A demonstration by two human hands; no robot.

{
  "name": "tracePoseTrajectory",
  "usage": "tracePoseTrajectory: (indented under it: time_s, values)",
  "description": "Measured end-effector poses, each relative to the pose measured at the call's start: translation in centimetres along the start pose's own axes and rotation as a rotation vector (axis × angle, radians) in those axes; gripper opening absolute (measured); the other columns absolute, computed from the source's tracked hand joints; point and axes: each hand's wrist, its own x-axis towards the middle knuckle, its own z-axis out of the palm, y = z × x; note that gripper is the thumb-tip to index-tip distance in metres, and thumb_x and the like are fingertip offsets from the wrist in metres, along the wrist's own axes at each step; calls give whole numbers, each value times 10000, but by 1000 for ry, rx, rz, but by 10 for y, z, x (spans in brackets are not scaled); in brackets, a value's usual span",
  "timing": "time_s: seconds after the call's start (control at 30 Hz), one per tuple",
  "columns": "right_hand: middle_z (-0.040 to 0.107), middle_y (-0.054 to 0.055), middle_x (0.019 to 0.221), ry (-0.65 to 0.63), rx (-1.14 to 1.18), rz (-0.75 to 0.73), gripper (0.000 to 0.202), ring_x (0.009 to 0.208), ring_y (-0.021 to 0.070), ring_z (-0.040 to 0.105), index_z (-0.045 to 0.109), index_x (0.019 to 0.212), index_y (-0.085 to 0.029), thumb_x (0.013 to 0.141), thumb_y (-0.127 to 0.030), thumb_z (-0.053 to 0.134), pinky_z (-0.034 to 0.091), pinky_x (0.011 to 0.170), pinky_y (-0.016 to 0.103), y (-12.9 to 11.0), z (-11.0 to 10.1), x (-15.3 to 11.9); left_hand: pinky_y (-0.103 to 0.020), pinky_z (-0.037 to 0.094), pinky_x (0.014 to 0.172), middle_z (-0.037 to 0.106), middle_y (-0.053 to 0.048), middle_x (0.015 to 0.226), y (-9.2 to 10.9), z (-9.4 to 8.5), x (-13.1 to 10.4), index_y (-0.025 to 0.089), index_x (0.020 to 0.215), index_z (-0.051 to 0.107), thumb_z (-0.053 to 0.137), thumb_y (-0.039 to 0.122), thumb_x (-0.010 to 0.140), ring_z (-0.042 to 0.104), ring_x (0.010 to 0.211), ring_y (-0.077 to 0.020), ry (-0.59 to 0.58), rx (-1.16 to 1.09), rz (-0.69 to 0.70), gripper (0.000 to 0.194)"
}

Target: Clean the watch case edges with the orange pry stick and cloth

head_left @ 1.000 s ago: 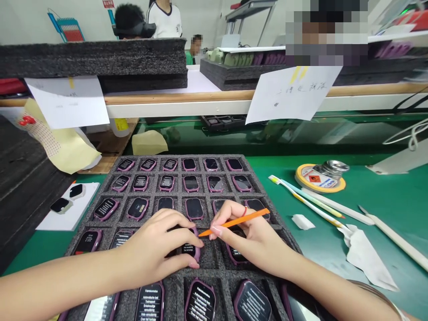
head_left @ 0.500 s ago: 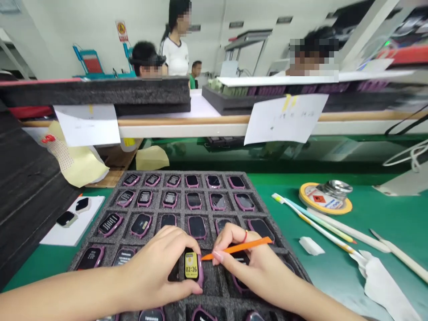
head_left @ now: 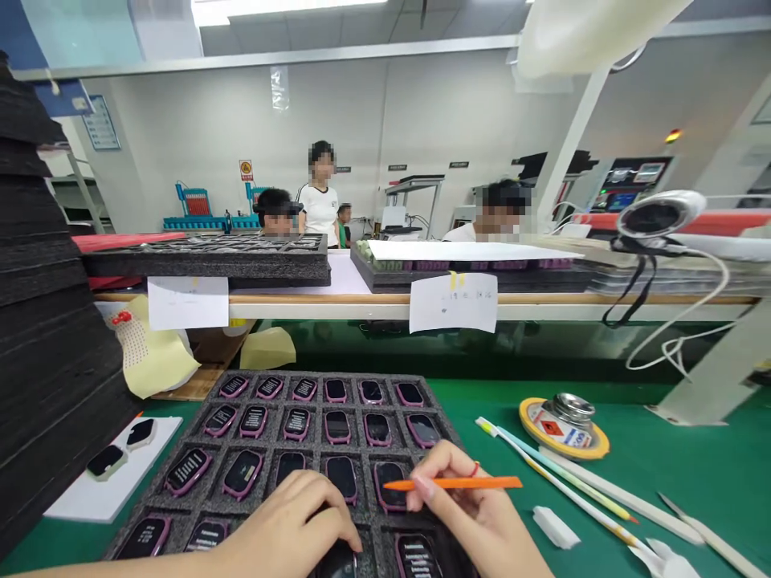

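Observation:
A dark foam tray [head_left: 355, 371] holds several purple-framed watches in its compartments, some with lit text on their screens. My left hand [head_left: 304, 522] is curved over the tray's lower middle, its fingers around a dark-screened watch [head_left: 338, 560] at the bottom edge of the view. My right hand [head_left: 449, 498] pinches an orange pointed stick [head_left: 475, 482] between thumb and fingers. The stick's tip points left, over a purple watch [head_left: 390, 475] in the third row. Below my right hand, another watch [head_left: 415, 555] shows white text.
Two watches lie on a white pad [head_left: 114, 490] at the left, beside stacked black foam [head_left: 54, 321]. To the right are a tape roll with a metal-topped container [head_left: 563, 425], brushes, a blade and a white block [head_left: 555, 527]. A shelf [head_left: 337, 309] and people are beyond.
The view has tilted upward. The yellow-screened watch my left hand held no longer shows; that hand is now lower in the tray. My right hand and the stick have moved away from it, rightward.

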Motion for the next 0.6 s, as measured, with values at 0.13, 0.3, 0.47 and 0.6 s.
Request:
tracePoseTrajectory:
  time_s: [0.13,0.3,0.47,0.6]
  values:
    - [665,19,678,170,103,-12,366,703,209,649,569,815,-231,932,-578,584,516,720,337,10,-12,-1,-370,529,999,659,-106,1217,7,4,24,257,1163,626,639,365,939,623,1144,-250,-32,63,131,249]
    - [643,5,684,139,190,-19,393,679,167,631,554,816,-211,917,-586,615,507,718,305,12,-10,-5,-474,502,1058,610,-151,1319,13,29,58,249,1172,640,659,486,903,568,1258,-319,-55,65,220,359]
    - [630,-3,715,137,236,-17,415,660,138,621,546,839,-197,903,-598,631,501,718,290,11,-11,-7,-523,526,1025,645,-132,1236,6,47,66,243,1022,675,719,482,845,574,1255,-351,-23,70,146,301]
    - [623,-5,712,118,222,-33,383,671,129,629,542,842,-192,924,-556,627,491,739,283,9,-11,-10,-482,565,1000,691,-85,1203,-10,52,52,293,1031,690,719,483,830,610,1229,-329,87,122,232,278]
